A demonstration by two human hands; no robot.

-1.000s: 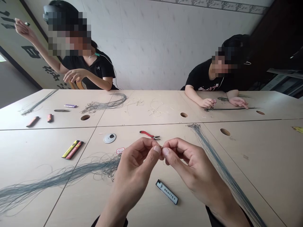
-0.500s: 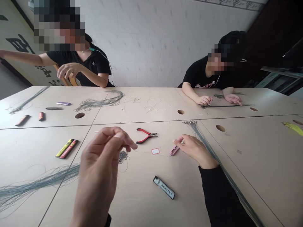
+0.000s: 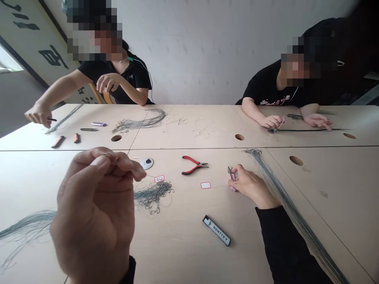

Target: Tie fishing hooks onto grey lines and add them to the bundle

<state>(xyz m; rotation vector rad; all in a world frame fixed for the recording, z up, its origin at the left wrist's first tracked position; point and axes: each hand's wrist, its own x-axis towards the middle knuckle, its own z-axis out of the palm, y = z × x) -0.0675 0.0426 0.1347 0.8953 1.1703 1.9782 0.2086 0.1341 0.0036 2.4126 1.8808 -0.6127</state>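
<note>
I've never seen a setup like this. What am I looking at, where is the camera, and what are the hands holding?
No machine here: these are a person's own bare hands, filmed by a camera worn on their head, looking forward and down. The left hand pinches something small at its fingertips, too small to name. The right hand holds small pink-handled snips. On the table lie red-handled pliers, a tangle of grey-green line and a long bundle of the same line. One person and another person sit across the table.
</note>
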